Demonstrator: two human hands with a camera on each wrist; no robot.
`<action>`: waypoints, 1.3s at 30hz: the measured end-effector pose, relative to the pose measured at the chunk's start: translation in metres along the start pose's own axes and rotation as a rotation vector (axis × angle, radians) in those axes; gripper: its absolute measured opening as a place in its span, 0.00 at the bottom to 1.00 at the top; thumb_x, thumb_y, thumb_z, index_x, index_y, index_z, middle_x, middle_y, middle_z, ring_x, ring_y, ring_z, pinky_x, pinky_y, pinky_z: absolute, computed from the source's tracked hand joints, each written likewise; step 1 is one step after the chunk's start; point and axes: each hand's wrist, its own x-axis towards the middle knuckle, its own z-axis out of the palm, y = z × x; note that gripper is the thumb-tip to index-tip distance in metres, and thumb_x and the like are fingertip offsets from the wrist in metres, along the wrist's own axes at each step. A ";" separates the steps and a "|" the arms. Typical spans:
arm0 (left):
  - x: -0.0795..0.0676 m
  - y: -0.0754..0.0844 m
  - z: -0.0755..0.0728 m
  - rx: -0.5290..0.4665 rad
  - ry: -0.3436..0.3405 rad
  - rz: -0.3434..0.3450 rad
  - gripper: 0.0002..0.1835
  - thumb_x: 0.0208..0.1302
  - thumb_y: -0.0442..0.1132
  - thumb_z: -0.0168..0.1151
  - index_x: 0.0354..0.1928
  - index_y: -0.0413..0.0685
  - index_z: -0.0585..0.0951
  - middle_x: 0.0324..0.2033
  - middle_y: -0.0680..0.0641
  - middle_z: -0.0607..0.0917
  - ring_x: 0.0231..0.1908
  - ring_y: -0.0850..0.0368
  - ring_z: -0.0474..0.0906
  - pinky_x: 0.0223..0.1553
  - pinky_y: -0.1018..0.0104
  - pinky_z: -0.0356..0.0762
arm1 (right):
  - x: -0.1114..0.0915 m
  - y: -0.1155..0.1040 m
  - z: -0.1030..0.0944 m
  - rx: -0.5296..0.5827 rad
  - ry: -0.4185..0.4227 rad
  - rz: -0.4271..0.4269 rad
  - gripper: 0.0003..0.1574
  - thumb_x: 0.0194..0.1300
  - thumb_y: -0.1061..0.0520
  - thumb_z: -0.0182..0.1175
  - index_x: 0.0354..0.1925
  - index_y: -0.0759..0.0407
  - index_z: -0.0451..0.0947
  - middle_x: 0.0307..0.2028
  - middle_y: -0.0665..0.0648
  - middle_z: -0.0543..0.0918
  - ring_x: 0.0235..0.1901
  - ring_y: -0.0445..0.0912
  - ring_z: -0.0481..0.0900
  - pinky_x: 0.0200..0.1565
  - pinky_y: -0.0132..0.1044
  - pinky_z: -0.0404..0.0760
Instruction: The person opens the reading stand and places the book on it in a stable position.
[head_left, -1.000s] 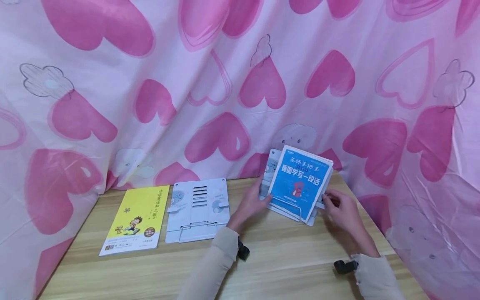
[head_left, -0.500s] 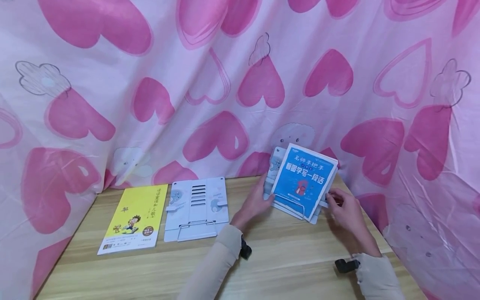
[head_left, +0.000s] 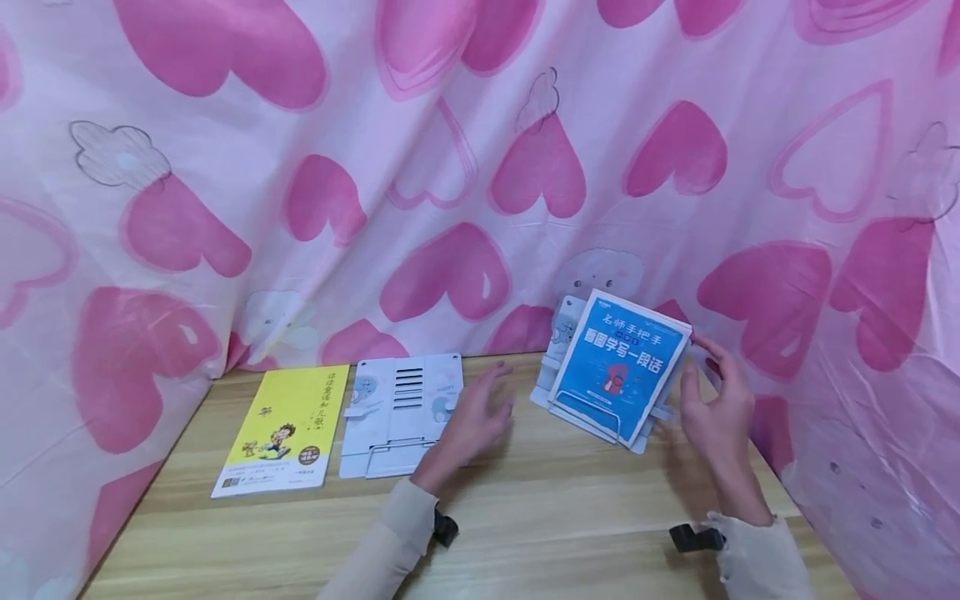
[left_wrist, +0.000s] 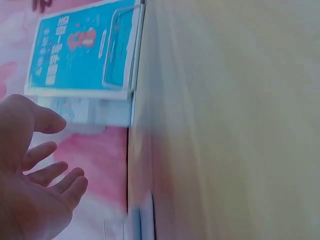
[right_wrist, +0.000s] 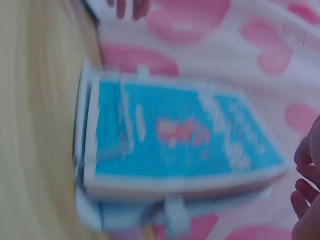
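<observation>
A blue book point(head_left: 619, 367) leans on a pale book stand point(head_left: 564, 327) at the table's right, with a wire holder point(head_left: 588, 408) across its lower front. My right hand point(head_left: 716, 412) is at the book's right side, fingers loosely bent and holding nothing; in the right wrist view its fingers point(right_wrist: 306, 172) are apart from the book. My left hand point(head_left: 474, 421) is in the air with fingers spread, overlapping the right edge of a second book stand point(head_left: 408, 392) in the head view. That stand lies low on the table and bears no book.
A yellow book point(head_left: 281, 429) lies left of the second stand on the wooden table point(head_left: 540, 542). Behind and at both sides hangs a pink curtain point(head_left: 450, 167) with hearts, close to the table's back edge.
My left hand has let go of the blue book's stand and moved left toward the second stand. My right hand has come off the stand's side clip and risen along the book's right side.
</observation>
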 end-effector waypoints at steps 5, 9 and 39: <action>-0.013 -0.015 -0.022 0.025 0.080 0.027 0.25 0.73 0.33 0.67 0.71 0.44 0.79 0.73 0.40 0.80 0.75 0.43 0.74 0.78 0.44 0.71 | -0.010 -0.027 0.021 0.068 -0.112 -0.056 0.28 0.77 0.63 0.64 0.71 0.47 0.79 0.69 0.54 0.82 0.64 0.50 0.79 0.65 0.20 0.74; -0.024 -0.024 -0.039 0.041 0.093 0.000 0.23 0.72 0.32 0.69 0.68 0.42 0.82 0.69 0.40 0.83 0.73 0.44 0.77 0.76 0.45 0.74 | -0.020 -0.040 0.046 0.118 -0.270 -0.089 0.25 0.78 0.61 0.64 0.70 0.49 0.79 0.66 0.53 0.84 0.61 0.53 0.82 0.62 0.17 0.75; -0.093 -0.057 -0.109 0.198 0.087 -0.244 0.12 0.71 0.34 0.71 0.54 0.46 0.88 0.56 0.44 0.90 0.64 0.44 0.83 0.69 0.44 0.80 | -0.108 -0.097 0.204 0.229 -0.956 0.018 0.21 0.77 0.62 0.65 0.65 0.60 0.82 0.49 0.57 0.91 0.45 0.42 0.87 0.50 0.31 0.90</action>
